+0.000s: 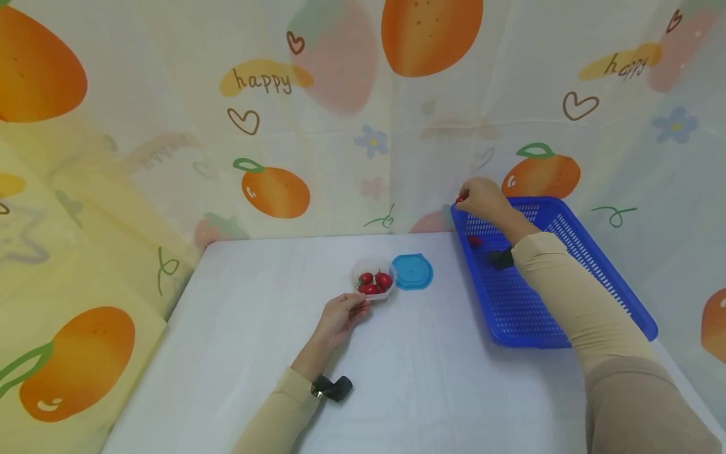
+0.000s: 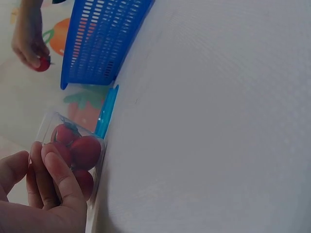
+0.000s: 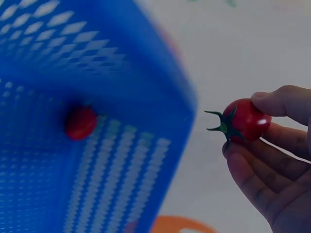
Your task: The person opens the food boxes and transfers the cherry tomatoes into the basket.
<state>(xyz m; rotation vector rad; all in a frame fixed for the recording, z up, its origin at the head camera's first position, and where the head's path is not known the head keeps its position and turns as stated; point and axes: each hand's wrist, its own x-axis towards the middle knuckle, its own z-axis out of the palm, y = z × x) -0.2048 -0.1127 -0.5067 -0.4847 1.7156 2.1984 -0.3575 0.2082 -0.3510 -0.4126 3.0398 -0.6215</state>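
Note:
At the far left corner of the blue basket, my right hand pinches a cherry tomato between thumb and fingers. Its green stem end faces the basket wall in the right wrist view. Another cherry tomato lies inside the basket. My left hand holds the near edge of a small clear plastic container, thumb and fingertips at its rim. Several red cherry tomatoes with green stems sit in this container, partly hidden by the fingers in the left wrist view.
A blue lid lies on the white table, just right of the container. The basket stands at the table's right side, with the right forearm crossing over it. Behind the table hangs a fruit-patterned cloth.

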